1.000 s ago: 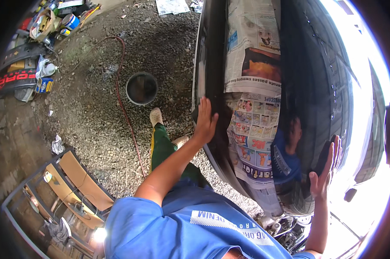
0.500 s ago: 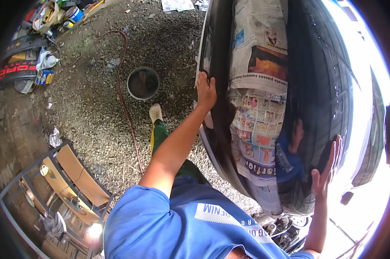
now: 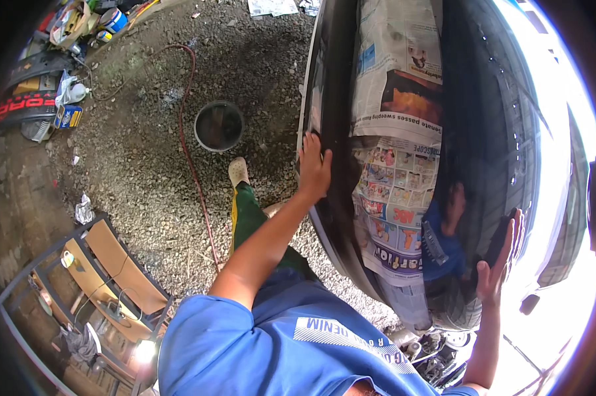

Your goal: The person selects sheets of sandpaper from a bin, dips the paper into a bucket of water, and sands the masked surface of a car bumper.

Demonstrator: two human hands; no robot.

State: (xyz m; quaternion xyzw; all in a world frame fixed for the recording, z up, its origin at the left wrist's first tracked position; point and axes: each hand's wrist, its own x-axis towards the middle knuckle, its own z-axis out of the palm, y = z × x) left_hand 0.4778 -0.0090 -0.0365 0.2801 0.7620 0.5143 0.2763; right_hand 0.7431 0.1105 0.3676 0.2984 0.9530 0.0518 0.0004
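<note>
A large, curved, glossy black car body panel (image 3: 473, 132) stretches away in front of me, with its surface reflecting a figure in blue. Newspaper sheets (image 3: 397, 158) cover a long strip along its middle. My left hand (image 3: 315, 173) rests on the panel's left edge, fingers extended and slightly apart, holding nothing. On the right side, my right hand (image 3: 498, 264) lies flat against the shiny surface with its fingers stretched out. Part of its palm is turned from view.
A round bucket (image 3: 219, 127) of dark liquid stands on the gravel (image 3: 146, 158), beside a red hose (image 3: 188, 142). At lower left is a metal frame rack (image 3: 27, 277) with cardboard and a lit lamp (image 3: 145, 352). Cans, boxes and a dark grille lie at upper left.
My left hand has slid along the panel's left edge toward me. My right hand stays in nearly the same place. A brownish reflection in the bucket is gone.
</note>
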